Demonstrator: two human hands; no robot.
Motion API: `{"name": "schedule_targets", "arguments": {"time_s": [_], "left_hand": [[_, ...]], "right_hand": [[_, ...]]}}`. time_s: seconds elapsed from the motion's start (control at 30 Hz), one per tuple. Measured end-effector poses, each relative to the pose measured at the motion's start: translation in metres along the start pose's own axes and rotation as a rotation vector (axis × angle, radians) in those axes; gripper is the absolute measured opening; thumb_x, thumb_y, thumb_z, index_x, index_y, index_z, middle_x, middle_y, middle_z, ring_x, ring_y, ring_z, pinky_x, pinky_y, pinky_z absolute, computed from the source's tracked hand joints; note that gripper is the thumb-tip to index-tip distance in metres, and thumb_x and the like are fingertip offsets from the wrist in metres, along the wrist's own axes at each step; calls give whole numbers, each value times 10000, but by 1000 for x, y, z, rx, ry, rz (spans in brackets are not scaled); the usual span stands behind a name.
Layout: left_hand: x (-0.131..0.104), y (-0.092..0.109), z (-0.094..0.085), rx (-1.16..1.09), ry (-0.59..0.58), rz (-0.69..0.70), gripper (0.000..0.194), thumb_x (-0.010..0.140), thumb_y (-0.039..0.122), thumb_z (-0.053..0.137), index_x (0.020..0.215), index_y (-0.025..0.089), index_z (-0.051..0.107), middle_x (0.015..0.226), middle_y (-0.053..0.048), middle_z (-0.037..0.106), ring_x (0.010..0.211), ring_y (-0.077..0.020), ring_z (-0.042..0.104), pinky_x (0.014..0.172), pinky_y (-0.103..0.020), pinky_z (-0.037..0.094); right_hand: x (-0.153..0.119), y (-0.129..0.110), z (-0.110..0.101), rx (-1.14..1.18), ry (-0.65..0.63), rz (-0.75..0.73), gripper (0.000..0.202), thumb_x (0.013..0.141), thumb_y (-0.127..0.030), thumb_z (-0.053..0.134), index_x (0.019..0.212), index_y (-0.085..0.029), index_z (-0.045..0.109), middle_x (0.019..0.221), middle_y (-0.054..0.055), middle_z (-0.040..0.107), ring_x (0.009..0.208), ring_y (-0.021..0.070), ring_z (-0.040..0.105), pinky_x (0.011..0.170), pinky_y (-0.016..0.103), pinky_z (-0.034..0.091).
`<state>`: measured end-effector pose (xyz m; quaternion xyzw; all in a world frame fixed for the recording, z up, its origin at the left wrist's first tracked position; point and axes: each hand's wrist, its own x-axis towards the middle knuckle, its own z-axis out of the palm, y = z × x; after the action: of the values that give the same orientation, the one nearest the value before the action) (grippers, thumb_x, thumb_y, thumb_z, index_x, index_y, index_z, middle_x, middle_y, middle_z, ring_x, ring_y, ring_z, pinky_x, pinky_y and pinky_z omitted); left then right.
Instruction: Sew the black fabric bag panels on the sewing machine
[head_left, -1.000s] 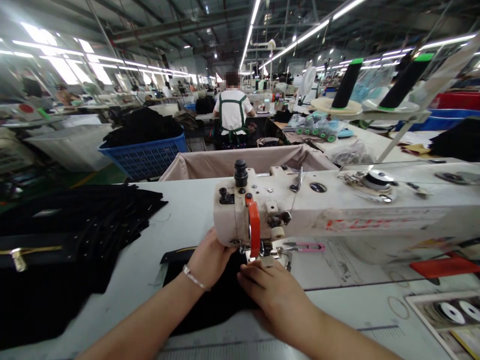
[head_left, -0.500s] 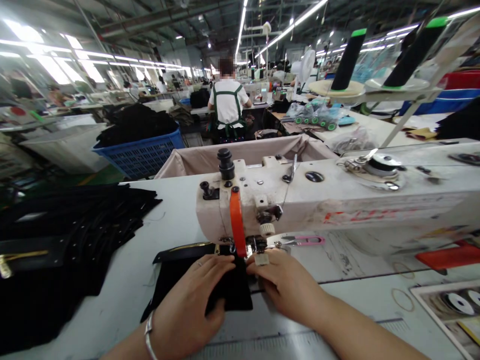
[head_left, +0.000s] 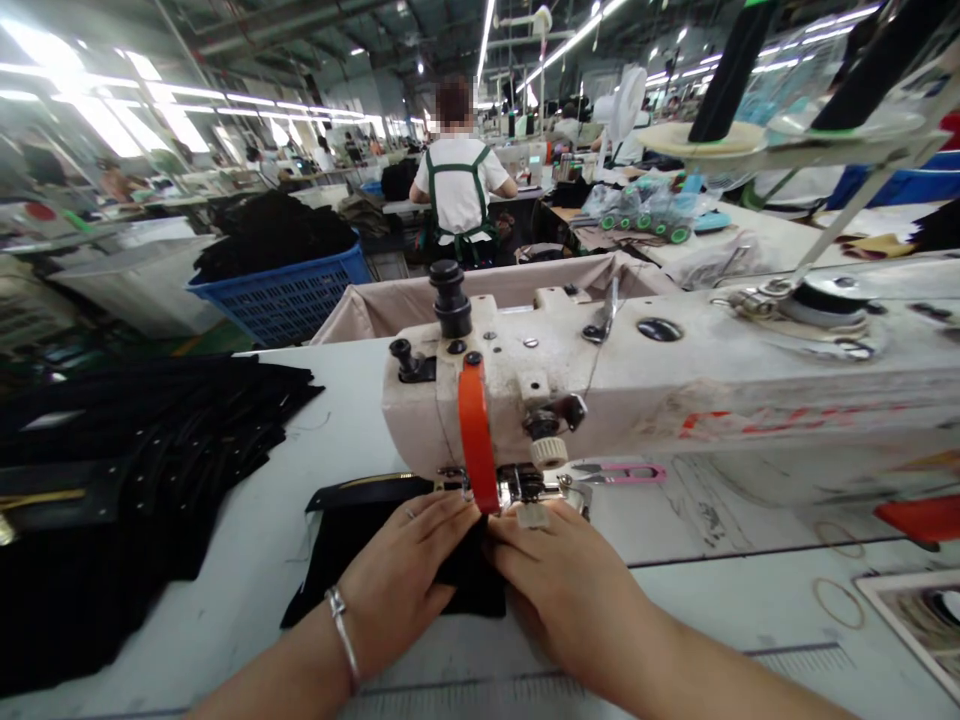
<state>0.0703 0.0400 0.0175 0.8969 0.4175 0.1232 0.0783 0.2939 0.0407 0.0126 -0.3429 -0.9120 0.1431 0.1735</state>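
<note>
In the head view, red lettering [head_left: 795,418] runs along the arm of the white sewing machine [head_left: 592,390], too worn and blurred to read. The markings along the ruler strip [head_left: 551,686] at the worktop's [head_left: 341,395] near edge are likewise illegible.

The black fabric piece [head_left: 337,565] lies flat on the worktop below the machine head, its upper right part reaching the presser foot area. It is matt and dark, with a smoother band along the top edge and a gold-toned zipper [head_left: 386,480] set beside it. More black pieces lie in a fanned stack [head_left: 172,480] to the left, cut off by the frame.

The left hand [head_left: 409,560] rests spread on the piece, fingers straight and together, thumb a little apart, gripping nothing. The right hand [head_left: 559,570] rests at the piece's right edge; whether it pinches the cloth cannot be told, as a pale tab [head_left: 533,516] covers part of its fingers. The orange guard [head_left: 478,435] hides the needle, and the bobbin tray [head_left: 900,610] at lower right is cropped
</note>
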Motion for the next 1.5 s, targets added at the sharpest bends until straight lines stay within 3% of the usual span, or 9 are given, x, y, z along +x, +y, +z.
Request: {"name": "schedule_targets", "arguments": {"time_s": [0.17,0.37,0.7,0.97,1.1,1.2,1.27,1.37,1.5], "left_hand": [[-1,-12,3,-72,-20,34,796,612,21,508,1379,217,417,1373,-81,531,1267,-245,480,1074,-467,420],[4,-21,6,-154,-18,94,813,599,-4,489,1378,221,426,1392,-69,519,1310,-232,436,1109,-482,367],[7,-16,5,-223,-7,58,798,563,-27,482,1320,226,491,1370,-69,536,1288,-247,454,1106,-520,356],[11,-19,3,-170,5,102,742,586,-27,490,1291,203,523,1346,-76,559,1271,-237,468,1105,-489,365],[10,-17,2,-162,-6,106,776,561,-24,483,1304,201,513,1360,-72,547,1280,-240,457,1109,-491,360],[9,-18,3,-165,-26,77,803,545,-21,495,1312,218,512,1369,-65,540,1280,-253,455,1104,-505,361],[10,-19,4,-171,-37,64,816,541,-21,504,1317,232,512,1381,-59,532,1287,-259,448,1107,-511,353],[12,-20,2,-198,-34,55,797,543,-19,509,1301,225,534,1376,-62,544,1280,-262,463,1111,-523,345],[17,-14,-13,-308,-24,-60,667,585,-8,505,1208,202,616,1302,-56,609,1224,-231,534,1103,-466,381]], "right_hand": [[-1,-1,3,-19,30,1,274,872,-128,532,1125,-199,609,1241,42,614,1096,228,543,977,420,375],[-1,1,4,-57,88,6,306,858,-83,516,1111,-218,622,1202,46,632,1036,213,574,859,392,421],[-7,-1,6,12,116,-36,237,846,-53,493,982,-179,640,1101,63,638,1073,209,540,949,395,422],[-5,-4,7,44,106,-32,271,817,-66,505,1029,-172,635,1134,70,639,1056,234,548,942,420,428],[-7,-7,-20,107,11,-9,252,789,-72,509,952,-207,646,1081,34,655,1050,210,555,1002,407,390],[-16,2,-53,106,-73,8,493,694,4,489,1082,-267,624,1139,0,633,1147,204,510,1087,428,305],[-20,14,-63,45,-81,42,576,700,38,475,1160,-287,595,1192,13,601,1159,218,496,1045,440,348],[-16,34,-53,-25,-21,92,347,799,-19,559,1043,-254,633,1055,34,622,1016,230,547,914,420,439],[-2,41,-23,-77,191,210,76,872,-139,585,942,-155,612,915,87,620,887,253,551,795,420,475]]}}
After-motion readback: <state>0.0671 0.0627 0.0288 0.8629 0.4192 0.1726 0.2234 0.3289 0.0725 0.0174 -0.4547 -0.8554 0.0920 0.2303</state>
